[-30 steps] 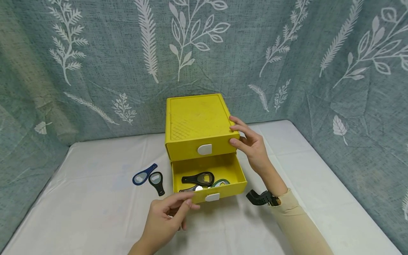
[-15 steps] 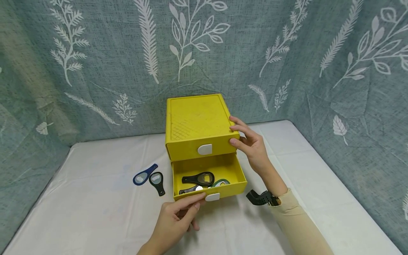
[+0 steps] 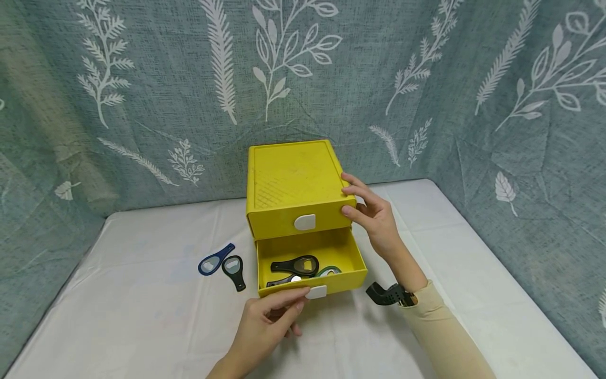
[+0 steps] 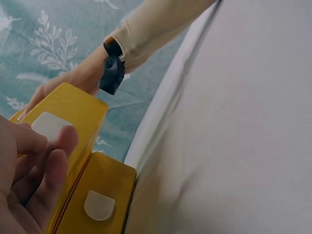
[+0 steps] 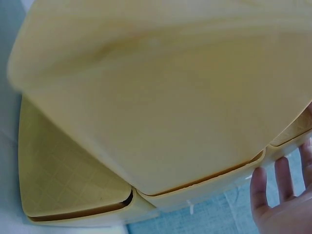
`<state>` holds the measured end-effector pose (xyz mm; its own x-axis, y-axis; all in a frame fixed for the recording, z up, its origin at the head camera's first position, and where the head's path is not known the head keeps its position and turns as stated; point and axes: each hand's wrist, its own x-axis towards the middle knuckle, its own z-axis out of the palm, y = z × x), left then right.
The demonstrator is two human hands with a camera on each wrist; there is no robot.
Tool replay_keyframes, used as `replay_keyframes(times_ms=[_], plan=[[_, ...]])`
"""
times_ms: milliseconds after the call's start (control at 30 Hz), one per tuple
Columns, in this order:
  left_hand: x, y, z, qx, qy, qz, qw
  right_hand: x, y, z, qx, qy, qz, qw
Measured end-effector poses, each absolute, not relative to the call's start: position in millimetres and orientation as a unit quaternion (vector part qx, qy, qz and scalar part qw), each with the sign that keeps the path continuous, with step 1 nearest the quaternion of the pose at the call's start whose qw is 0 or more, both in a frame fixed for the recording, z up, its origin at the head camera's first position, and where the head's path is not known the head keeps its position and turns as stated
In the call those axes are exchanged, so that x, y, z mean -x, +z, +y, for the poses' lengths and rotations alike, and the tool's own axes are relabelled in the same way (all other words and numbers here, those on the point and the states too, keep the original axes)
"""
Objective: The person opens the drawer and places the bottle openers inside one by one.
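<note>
My left hand [image 3: 267,321] is at the front of the open lower drawer [image 3: 343,284], its index fingertip touching the edge of the white tab handle [image 3: 316,292]. In the left wrist view, its fingers overlap that handle [image 4: 48,126]. My right hand [image 3: 376,221] grips the right front corner of the yellow drawer cabinet [image 3: 295,176], thumb on the front and fingers over the top edge. Inside the drawer lie a black bottle opener [image 3: 295,266], a second dark one [image 3: 284,282] and a green-rimmed one [image 3: 331,270], partly hidden by the drawer front.
Left of the cabinet, a blue bottle opener [image 3: 216,259] and a black one [image 3: 235,273] lie on the white tablecloth [image 3: 156,295]. The drawer above, with its own white tab [image 3: 305,222], is closed. A leaf-patterned curtain [image 3: 303,68] hangs behind.
My left hand has slid right along the lower drawer's front until its fingertip meets the white handle. The drawer and my right hand hold their places.
</note>
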<state>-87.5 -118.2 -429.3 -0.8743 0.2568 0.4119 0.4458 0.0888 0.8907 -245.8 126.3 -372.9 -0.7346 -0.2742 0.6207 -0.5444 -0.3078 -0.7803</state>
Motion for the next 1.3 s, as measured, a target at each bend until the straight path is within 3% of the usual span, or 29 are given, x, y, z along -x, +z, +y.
replay_keyframes(times_ms=[367,1000,1300], plan=[[94,-427,-120,0.230,-0.631,-0.735,0.089,247,-374,126,-0.358,0.726,-0.580,0.094],[103,-421,-126,0.217,-0.648,-0.728,0.056,246,-375,126,-0.360,0.730,-0.574,0.094],[120,-422,-126,0.203,-0.654,-0.727,0.063,246,-374,125,-0.360,0.731,-0.572,0.095]])
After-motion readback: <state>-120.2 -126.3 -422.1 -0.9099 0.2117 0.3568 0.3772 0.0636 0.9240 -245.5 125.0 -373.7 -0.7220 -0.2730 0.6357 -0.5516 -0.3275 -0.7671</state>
